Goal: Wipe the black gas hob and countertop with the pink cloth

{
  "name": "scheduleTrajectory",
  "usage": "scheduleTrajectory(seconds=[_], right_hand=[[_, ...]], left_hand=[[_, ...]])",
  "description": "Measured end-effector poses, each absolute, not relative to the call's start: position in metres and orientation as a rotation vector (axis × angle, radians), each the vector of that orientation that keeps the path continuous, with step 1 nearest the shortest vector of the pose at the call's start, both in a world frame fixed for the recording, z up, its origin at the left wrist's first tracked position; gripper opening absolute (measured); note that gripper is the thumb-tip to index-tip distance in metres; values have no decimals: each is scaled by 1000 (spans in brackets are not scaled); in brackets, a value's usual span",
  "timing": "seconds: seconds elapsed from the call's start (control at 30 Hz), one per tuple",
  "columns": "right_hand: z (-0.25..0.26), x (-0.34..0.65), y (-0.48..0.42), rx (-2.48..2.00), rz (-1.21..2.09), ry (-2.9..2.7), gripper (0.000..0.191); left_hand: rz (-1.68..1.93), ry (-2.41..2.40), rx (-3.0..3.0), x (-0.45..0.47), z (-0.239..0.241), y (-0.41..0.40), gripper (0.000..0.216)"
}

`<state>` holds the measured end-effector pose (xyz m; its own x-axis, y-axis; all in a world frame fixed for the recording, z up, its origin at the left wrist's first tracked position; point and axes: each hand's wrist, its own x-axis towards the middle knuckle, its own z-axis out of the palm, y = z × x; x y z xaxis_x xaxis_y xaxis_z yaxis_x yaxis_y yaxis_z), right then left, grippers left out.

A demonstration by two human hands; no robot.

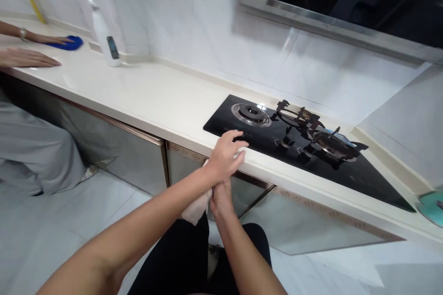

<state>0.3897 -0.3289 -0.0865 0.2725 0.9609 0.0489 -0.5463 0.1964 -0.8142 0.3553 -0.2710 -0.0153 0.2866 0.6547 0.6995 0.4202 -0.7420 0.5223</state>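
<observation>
my left hand [226, 156]: fingers loosely spread and slightly bent, nothing visible in them; fingertips point toward the near edge of the hob [266, 136], contact with it not clear. my right hand [222, 197]: below, tucked against the underside of my left wrist. its fingers are mostly hidden, so tightness cannot be told; judged closed on the pale cloth [195, 209], since the cloth hangs clear of the counter [138, 87] and my left holds nothing seen.

key relation: cloth lies just left of my right hand, under my left forearm, its loose end drooping down and leftward. right hand is nearer to it; left forearm crosses in front, between cloth and hob.
</observation>
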Motion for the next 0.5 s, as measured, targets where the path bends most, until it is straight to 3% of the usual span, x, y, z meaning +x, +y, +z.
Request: scheduleTrajectory(seconds=[0.17, 0.33, 0.43, 0.5], right_hand=[[-88, 411, -359, -858, 1291, -673, 84], [-75, 416, -365, -985, 1267, -1045, 72], [-57, 434, -362, -988, 1281, -1207, 58], [-39, 461, -361, -1091, 1087, -1397, 51]], left_hand=[[1584, 1366, 1569, 294, -81, -343, 30], [1284, 919, 889, 301, -119, -376, 75], [1367, 885, 700, 303, -122, -373, 83], [1503, 965, 595, 291, -122, -363, 81]])
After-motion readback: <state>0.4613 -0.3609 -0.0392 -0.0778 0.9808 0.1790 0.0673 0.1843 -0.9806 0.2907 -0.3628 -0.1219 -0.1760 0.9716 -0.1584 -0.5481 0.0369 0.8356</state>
